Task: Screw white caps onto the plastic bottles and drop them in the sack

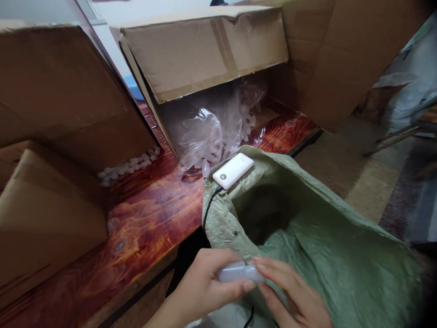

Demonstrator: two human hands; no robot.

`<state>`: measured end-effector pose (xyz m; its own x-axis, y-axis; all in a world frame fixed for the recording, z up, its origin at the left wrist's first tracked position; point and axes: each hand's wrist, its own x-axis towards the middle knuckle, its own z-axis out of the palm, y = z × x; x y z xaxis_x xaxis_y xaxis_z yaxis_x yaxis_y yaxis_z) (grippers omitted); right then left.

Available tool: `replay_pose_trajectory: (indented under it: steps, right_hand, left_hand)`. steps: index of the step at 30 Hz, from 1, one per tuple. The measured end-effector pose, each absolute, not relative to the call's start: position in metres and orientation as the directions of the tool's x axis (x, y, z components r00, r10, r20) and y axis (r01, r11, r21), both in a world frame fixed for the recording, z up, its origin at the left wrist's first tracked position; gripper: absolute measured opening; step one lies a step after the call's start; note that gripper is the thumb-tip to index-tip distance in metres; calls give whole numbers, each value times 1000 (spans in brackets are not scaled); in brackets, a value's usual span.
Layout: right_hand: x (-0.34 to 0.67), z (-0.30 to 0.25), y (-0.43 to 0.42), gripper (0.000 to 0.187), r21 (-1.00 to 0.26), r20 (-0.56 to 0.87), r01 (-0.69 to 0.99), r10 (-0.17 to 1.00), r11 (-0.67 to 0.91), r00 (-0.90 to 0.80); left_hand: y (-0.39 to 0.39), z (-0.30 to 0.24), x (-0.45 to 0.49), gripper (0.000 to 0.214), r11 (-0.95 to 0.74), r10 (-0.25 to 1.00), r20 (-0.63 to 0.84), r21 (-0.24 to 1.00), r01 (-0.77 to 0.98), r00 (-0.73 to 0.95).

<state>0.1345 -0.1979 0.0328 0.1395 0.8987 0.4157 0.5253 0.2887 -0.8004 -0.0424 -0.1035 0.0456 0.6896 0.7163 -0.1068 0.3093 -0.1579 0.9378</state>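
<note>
My left hand (pixel 203 283) and my right hand (pixel 292 300) meet at the bottom centre, both pinching a small translucent white plastic piece (pixel 238 271) between fingertips. They hover over the mouth of a green woven sack (pixel 326 244). A white power bank (pixel 233 170) lies on the sack's far rim, with a black cable (pixel 208 209) running down from it.
A reddish wooden table (pixel 145 219) holds an open cardboard box on its side (pixel 204 53) spilling clear plastic bags with white pieces (pixel 208 135). More cardboard boxes (pixel 44 215) stand left, with small white pieces (pixel 128 165) beneath one. Floor and metal chair legs (pixel 395 136) lie right.
</note>
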Motion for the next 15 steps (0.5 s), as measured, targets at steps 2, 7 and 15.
replay_pose_trajectory:
  steps: [2,7,15]
  right_hand:
    - [137,35,-198,29,-784,433,531,896,322,97]
    - [139,38,-197,31,-755,419,549,908,359,-18]
    - [131,34,-197,23,-828,193,541,981,145,33]
  left_hand:
    - [-103,46,-43,42,-94,694,-151,950,297,704]
    - [-100,48,-44,58,-19,653,-182,966,256,735]
    - [-103,52,-45,49,-126,650,-149,946,299,745]
